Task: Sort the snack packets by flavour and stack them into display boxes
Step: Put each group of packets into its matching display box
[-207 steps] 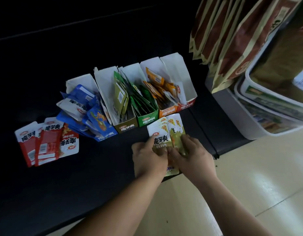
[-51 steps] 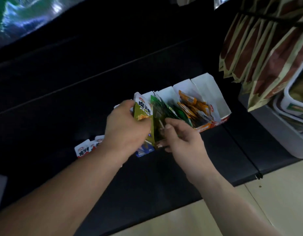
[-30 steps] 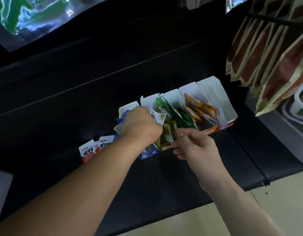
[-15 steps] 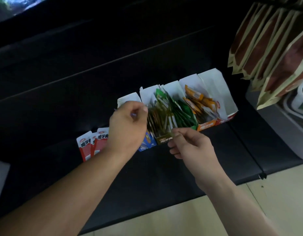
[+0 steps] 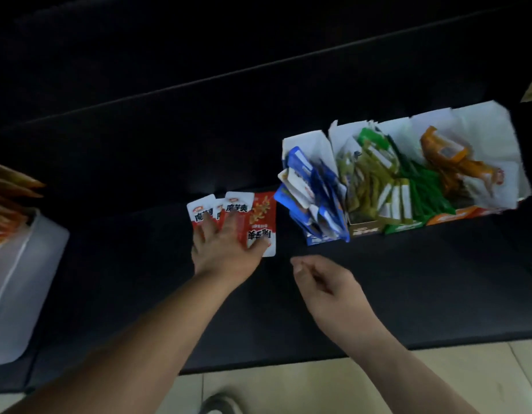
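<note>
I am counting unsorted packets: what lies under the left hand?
Red packets lie flat under the left hand, overlapping on the black shelf. Its fingers cover their lower parts, so the exact count is hidden.

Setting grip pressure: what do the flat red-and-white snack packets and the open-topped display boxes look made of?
Flat red-and-white snack packets: probably smooth printed plastic film, lying thin and flat. Open-topped display boxes: apparently matte cardboard, white inside; flaps stand stiff along folds.
</note>
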The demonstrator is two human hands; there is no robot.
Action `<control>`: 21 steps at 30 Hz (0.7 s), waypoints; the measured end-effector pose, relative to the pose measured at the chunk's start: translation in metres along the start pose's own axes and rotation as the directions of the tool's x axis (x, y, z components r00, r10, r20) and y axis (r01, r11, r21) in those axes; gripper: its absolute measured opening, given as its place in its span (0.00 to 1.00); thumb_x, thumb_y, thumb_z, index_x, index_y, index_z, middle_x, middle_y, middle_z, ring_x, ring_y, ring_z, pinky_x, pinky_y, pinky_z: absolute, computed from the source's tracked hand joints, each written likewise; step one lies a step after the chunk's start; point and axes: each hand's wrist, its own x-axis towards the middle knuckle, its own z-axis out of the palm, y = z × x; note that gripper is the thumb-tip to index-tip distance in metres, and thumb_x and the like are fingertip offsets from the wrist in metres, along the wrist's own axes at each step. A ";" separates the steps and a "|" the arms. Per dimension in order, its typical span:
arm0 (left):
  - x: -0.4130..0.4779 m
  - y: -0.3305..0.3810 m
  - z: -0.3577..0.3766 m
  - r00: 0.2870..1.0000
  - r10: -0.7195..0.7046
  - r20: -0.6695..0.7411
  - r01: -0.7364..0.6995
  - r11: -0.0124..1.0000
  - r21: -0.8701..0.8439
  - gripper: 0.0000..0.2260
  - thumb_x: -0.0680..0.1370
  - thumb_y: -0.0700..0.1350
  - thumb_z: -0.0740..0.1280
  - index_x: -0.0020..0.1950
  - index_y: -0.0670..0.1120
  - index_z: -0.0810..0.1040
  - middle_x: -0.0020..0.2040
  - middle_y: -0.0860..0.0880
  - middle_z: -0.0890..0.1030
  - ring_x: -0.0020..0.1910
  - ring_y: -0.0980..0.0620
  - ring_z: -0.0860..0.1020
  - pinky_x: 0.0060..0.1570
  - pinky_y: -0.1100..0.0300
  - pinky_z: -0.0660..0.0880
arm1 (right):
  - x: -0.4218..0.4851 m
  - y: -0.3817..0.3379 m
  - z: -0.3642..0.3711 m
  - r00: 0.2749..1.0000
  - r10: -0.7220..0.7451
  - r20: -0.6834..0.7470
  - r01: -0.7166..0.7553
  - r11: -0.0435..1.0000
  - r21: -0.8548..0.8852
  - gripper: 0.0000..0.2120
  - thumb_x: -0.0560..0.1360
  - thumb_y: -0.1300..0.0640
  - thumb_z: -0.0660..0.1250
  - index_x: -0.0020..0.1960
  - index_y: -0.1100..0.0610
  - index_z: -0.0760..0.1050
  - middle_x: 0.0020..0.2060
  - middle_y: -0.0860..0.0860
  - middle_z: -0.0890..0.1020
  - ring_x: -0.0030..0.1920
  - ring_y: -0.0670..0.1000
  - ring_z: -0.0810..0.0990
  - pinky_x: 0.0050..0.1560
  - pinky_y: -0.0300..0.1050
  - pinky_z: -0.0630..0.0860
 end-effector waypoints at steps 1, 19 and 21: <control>0.011 0.003 0.001 0.998 -0.032 0.056 0.030 0.999 0.028 0.44 0.72 0.75 0.63 0.83 0.65 0.48 0.85 0.45 0.42 0.83 0.37 0.42 0.79 0.36 0.51 | 0.004 0.004 0.004 1.000 -0.025 -0.007 0.024 0.999 -0.035 0.08 0.82 0.54 0.68 0.60 0.48 0.82 0.51 0.43 0.85 0.53 0.39 0.82 0.56 0.32 0.76; -0.061 -0.066 0.071 0.940 0.232 -0.250 -0.272 0.952 -0.142 0.28 0.78 0.63 0.67 0.76 0.56 0.69 0.80 0.43 0.64 0.79 0.38 0.63 0.72 0.39 0.68 | 0.016 0.040 -0.001 0.992 0.009 0.125 0.038 0.931 -0.364 0.24 0.81 0.51 0.69 0.76 0.41 0.71 0.72 0.36 0.72 0.73 0.30 0.62 0.78 0.36 0.60; -0.048 -0.066 0.065 0.979 0.085 -0.186 -0.124 0.970 -0.211 0.31 0.78 0.65 0.65 0.78 0.55 0.66 0.78 0.43 0.67 0.79 0.39 0.63 0.77 0.39 0.62 | 0.016 0.038 -0.002 0.988 0.037 0.151 0.023 0.924 -0.381 0.25 0.82 0.49 0.68 0.78 0.40 0.69 0.75 0.37 0.69 0.73 0.30 0.58 0.77 0.33 0.57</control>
